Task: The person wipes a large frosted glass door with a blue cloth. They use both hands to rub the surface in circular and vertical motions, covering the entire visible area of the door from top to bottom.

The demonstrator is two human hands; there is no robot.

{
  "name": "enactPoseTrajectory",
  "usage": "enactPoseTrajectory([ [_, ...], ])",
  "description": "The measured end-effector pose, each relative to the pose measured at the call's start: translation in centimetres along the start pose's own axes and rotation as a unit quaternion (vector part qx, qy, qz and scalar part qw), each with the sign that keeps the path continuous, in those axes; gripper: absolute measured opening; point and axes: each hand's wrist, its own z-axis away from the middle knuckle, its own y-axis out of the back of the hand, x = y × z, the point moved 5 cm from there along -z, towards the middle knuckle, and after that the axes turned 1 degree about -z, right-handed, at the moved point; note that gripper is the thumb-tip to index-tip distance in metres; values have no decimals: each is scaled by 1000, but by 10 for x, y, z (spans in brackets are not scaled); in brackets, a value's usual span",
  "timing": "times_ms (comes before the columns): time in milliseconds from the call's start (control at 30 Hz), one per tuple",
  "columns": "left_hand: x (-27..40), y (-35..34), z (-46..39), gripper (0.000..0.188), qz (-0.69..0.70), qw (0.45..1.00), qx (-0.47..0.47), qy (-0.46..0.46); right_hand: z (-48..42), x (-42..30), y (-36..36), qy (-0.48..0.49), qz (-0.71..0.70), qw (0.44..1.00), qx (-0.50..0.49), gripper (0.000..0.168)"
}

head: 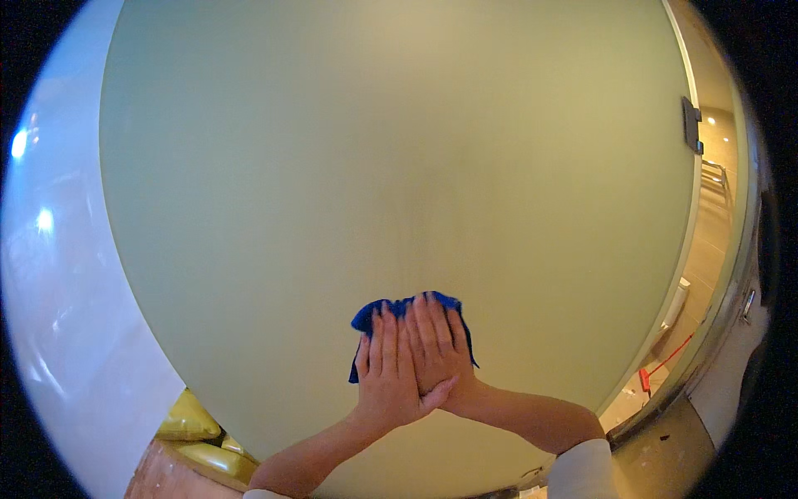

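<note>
Both my hands press a dark blue cloth (pixel 406 305) flat against a large frosted glass panel (pixel 299 174). My left hand (pixel 388 374) lies on the left half of the cloth, its fingers straight and pointing up. Beside it, my right hand (pixel 436 349) covers the right half. The left thumb crosses over the lower part of the right hand. Cloth shows above the fingertips and along both outer sides; the rest is hidden under the palms. Faint darker streaks run down the glass above the cloth.
A glossy white surface (pixel 68 249) borders the glass at left. Shiny yellow packages (pixel 190 418) sit on a brown wooden surface (pixel 168 471) at lower left. At right, a dark metal fitting (pixel 691 125) marks the glass edge; a red long-handled tool (pixel 645 379) stands in the tiled room beyond.
</note>
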Motion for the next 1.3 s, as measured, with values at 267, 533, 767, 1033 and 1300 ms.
enactPoseTrajectory([
  [267, -54, 78, -132, 83, -37, 994, 83, -66, -146, 15, 15, -99, 75, 989, 77, 53],
  [533, -80, 71, 10, 69, -50, 995, 6, -89, -37, -63, -27, -80, 62, 995, 25, 46],
  [767, -97, 98, -115, 84, 5, 988, 116, -100, -165, -33, 9, -83, 27, 994, 71, 46],
  [1033, -115, 65, 28, 92, 59, 994, -81, -34, -47, -116, -45, -46, 52, 998, -4, 54],
  [1300, -151, 127, -114, 84, -39, 983, 174, -52, -199, -80, -6, -110, -9, 991, 77, 55],
])
